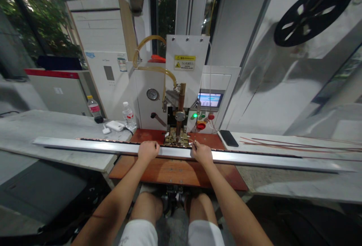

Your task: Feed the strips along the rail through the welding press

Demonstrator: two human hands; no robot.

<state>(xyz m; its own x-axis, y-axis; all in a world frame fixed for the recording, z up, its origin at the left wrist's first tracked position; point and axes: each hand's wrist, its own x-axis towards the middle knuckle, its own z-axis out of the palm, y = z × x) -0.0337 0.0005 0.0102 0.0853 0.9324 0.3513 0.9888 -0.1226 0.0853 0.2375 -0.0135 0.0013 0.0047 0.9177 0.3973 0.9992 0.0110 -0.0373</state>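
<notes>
A long silvery metal bar (172, 152) lies across the bench, with a thin dark and copper-coloured strip along its far edge. My left hand (148, 150) is closed over this bar, left of the machine's brass-coloured fixture (177, 136). On the right of the fixture, my right hand (202, 152) rests at the bar with thumb and finger pinched together. What the pinch holds is too small to make out; a thin wire or rod hangs just above it. An upright copper-coloured electrode (180, 114) of the white press machine (185, 50) stands over the fixture, between both hands.
Brown boards (172, 170) lie under the bar. A phone (229, 138) and several thin copper rods (271, 144) lie to the right. Two bottles, a clear one (128, 116) and a cola one (95, 109), stand left near a white charger (115, 126). A lit touchscreen (210, 99) faces me.
</notes>
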